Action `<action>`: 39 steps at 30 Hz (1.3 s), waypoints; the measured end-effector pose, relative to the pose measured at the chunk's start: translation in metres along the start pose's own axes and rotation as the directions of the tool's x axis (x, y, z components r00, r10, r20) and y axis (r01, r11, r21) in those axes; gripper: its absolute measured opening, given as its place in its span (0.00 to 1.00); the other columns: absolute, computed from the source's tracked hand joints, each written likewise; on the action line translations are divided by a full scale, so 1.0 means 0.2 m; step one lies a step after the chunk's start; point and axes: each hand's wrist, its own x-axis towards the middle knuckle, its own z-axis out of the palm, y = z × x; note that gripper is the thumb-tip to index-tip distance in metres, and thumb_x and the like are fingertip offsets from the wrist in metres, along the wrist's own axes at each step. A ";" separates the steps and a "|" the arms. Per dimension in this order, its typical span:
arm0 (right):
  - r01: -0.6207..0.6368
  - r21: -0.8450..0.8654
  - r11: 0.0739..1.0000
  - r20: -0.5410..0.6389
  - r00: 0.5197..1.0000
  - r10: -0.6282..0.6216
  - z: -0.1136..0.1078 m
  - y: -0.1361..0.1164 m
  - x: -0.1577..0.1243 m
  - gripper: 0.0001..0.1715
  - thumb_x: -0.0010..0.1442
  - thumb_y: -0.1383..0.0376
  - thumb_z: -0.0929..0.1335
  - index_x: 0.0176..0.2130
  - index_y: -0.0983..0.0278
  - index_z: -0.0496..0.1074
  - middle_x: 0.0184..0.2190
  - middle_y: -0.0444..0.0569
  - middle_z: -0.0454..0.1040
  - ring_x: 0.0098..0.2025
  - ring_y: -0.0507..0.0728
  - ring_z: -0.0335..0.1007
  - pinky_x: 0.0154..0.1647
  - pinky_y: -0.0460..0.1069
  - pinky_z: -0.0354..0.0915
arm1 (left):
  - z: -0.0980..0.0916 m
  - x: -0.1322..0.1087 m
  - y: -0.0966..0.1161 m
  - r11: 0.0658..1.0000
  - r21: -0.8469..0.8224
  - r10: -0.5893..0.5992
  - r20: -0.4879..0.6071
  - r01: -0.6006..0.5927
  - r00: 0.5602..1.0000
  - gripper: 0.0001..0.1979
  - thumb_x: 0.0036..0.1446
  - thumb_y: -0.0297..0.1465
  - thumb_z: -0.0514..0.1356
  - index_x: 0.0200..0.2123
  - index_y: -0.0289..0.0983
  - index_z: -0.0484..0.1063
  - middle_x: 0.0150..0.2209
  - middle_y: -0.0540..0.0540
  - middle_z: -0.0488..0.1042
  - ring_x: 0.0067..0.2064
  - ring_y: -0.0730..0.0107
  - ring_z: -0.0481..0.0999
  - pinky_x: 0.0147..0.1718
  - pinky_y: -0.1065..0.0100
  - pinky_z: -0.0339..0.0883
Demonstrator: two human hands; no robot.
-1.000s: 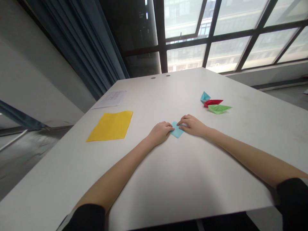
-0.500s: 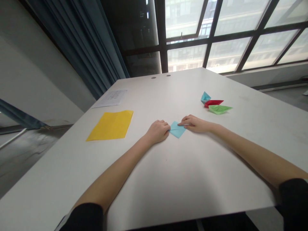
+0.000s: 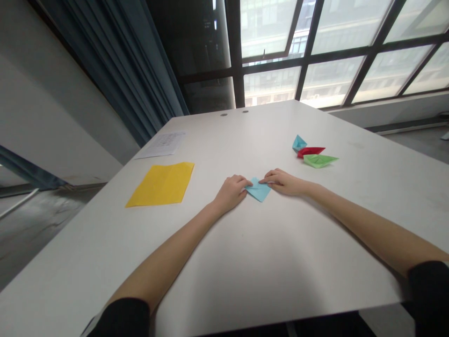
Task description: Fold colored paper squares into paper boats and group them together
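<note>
A small light-blue folded paper (image 3: 260,191) lies on the white table, diamond-shaped, with one corner toward me. At its left corner, my left hand (image 3: 233,191) pinches the paper, fingers on top and thumb at the edge. My right hand (image 3: 285,181) rests at the right side, its index fingertip pressing on the upper face of the paper and the other fingers curled. Beyond my right hand sit three folded paper boats: a blue one (image 3: 299,143), a red one (image 3: 310,151) and a green one (image 3: 320,161), close together.
Yellow square sheets (image 3: 160,185) lie to the left of my left hand. Behind them is a white printed sheet (image 3: 161,144) near the table's left edge. The white table (image 3: 245,262) reaches back toward the windows, with two round grey spots at its far end.
My left fingers have stretched forward onto the left part of the blue paper, which has turned slightly. My right hand has hardly moved.
</note>
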 end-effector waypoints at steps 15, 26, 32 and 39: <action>-0.199 0.652 0.732 -0.121 0.925 0.360 -0.03 -0.07 0.03 0.22 0.50 0.51 0.68 0.38 0.65 0.75 0.35 0.51 0.78 0.36 0.57 0.73 0.41 0.53 0.67 | 0.02 0.02 -0.03 0.789 -0.493 -0.503 -0.176 0.367 0.846 0.11 0.52 0.37 0.58 0.33 0.37 0.75 0.29 0.50 0.75 0.28 0.74 0.69 0.28 0.71 0.61; -0.267 0.440 0.857 -0.204 0.900 0.385 -0.02 -0.05 0.02 0.16 0.49 0.57 0.68 0.33 0.66 0.72 0.23 0.46 0.74 0.26 0.52 0.68 0.30 0.48 0.63 | 0.07 0.04 -0.04 0.712 -0.573 -0.514 -0.033 0.405 0.857 0.10 0.47 0.34 0.60 0.33 0.35 0.74 0.27 0.49 0.73 0.29 0.73 0.70 0.27 0.73 0.61; -0.226 0.110 0.968 -0.244 0.938 0.247 0.01 -0.02 -0.01 0.08 0.52 0.62 0.65 0.32 0.63 0.71 0.27 0.46 0.73 0.31 0.53 0.67 0.32 0.48 0.62 | 0.06 0.03 -0.02 0.871 -0.332 -0.395 -0.038 0.361 0.918 0.09 0.51 0.30 0.57 0.36 0.38 0.74 0.31 0.49 0.75 0.33 0.71 0.71 0.34 0.69 0.64; -0.139 0.006 0.990 -0.220 0.966 0.137 0.03 -0.02 -0.02 0.05 0.53 0.65 0.65 0.31 0.63 0.70 0.28 0.48 0.72 0.34 0.55 0.66 0.37 0.50 0.63 | 0.07 0.03 -0.01 0.963 -0.175 -0.219 -0.069 0.204 0.973 0.07 0.50 0.26 0.58 0.34 0.36 0.74 0.34 0.46 0.75 0.40 0.65 0.70 0.42 0.63 0.64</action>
